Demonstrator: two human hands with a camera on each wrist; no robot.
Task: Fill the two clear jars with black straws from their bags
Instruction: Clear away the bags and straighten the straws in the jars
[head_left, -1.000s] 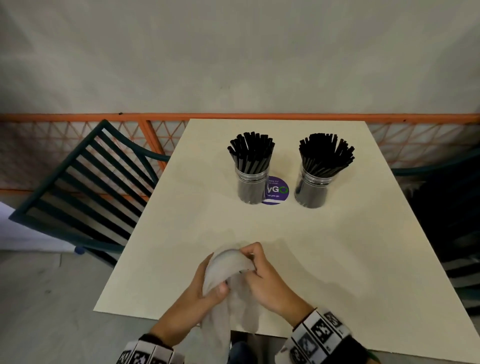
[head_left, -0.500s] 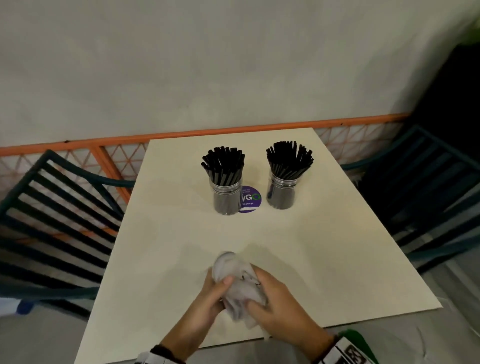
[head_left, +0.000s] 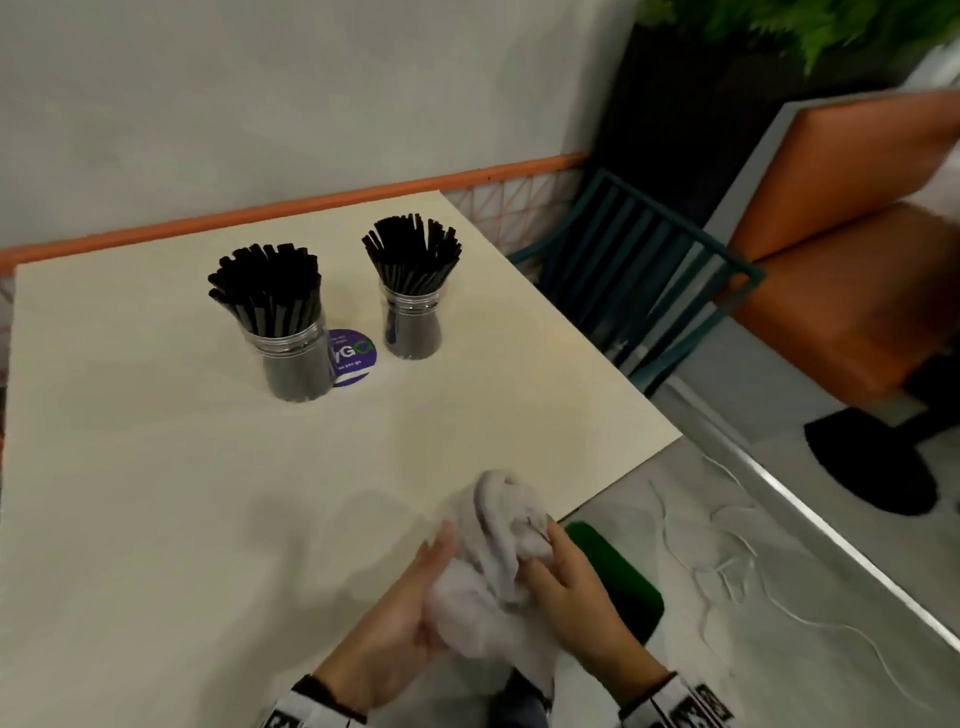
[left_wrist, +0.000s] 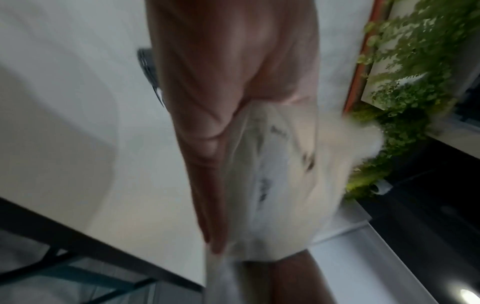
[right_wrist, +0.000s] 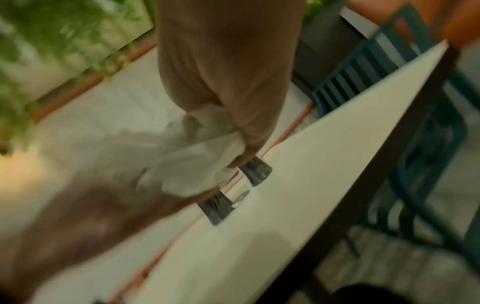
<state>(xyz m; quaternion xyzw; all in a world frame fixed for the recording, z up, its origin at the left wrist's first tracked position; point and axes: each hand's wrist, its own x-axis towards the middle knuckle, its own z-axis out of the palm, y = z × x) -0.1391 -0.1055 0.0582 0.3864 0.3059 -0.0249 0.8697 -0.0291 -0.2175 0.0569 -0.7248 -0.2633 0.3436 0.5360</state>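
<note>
Crumpling bag (head_left: 498, 561) over table edge (head_left: 618, 483)

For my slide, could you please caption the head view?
Both hands crumple an empty bag; two jars stand full of straws.

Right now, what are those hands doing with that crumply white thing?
A person is scrunching an empty crumpled white plastic bag between the left hand and right hand, near the cream table's front corner. Further back stand two clear jars, the left jar and right jar, both already packed with black straws.
</note>
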